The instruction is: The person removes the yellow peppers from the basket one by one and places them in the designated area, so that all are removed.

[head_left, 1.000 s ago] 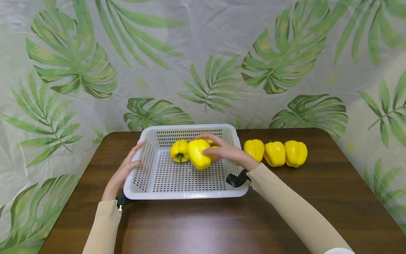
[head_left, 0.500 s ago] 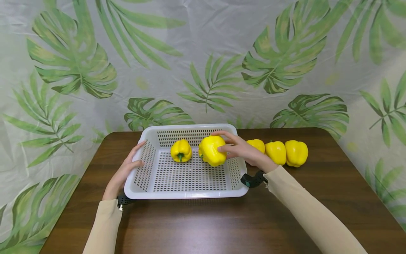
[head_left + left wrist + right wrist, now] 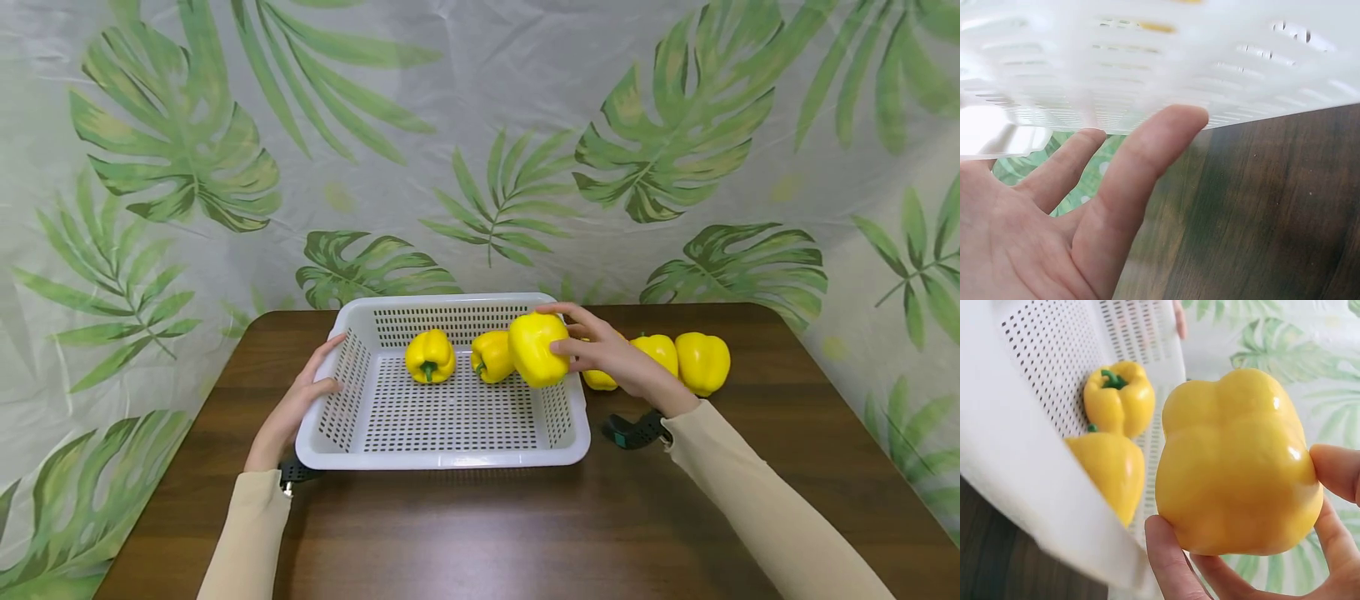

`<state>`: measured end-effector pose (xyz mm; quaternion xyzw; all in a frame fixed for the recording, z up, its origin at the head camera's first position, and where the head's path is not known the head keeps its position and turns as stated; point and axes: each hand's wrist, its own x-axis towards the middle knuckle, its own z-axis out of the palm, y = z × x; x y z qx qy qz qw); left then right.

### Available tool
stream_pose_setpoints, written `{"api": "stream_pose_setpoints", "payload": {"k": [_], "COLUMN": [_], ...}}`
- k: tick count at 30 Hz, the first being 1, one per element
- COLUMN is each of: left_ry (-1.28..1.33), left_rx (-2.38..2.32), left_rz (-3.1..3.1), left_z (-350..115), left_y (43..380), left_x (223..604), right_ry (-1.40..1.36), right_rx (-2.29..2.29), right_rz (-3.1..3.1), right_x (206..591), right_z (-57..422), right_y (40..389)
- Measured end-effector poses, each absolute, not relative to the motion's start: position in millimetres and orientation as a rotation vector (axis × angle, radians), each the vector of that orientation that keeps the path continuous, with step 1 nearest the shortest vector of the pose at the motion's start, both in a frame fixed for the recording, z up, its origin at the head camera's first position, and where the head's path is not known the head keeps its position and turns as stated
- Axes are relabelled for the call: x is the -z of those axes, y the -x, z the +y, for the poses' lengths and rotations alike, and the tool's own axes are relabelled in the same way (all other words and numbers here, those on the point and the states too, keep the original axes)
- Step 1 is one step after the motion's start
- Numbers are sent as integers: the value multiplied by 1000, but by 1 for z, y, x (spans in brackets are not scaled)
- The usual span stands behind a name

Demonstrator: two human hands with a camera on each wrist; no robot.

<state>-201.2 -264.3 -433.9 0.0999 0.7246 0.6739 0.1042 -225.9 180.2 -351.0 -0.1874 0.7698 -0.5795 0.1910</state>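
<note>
My right hand grips a yellow bell pepper, raised over the right end of a white perforated plastic basket. In the right wrist view the thumb and fingers hold the held pepper from its sides. Inside the basket sit two more yellow bell peppers, a left one and a right one, each with a green stem. Against the basket's left side rests my left hand. Its thumb and fingers reach out nearly straight along the perforated wall in the left wrist view.
A row of yellow bell peppers stands on the table right of the basket, partly hidden by my right hand. The dark wooden table ends at the back before a leaf-patterned cloth.
My right hand has moved right with its pepper, from mid-basket to the right end. The right pepper in the basket, partly hidden before, now shows. My left hand has stayed put.
</note>
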Motion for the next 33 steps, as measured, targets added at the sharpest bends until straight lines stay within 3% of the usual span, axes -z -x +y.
{"api": "stream_pose_setpoints", "payload": {"k": [33], "left_ry": [-307], "left_rx": [-1981], "left_rz": [2150], "left_z": [-265], "left_y": [202], "left_x": [435], "right_ry": [399], "right_rx": [1637], "right_rz": [2259], "right_x": [359], "right_z": [251], "right_y": [204]}}
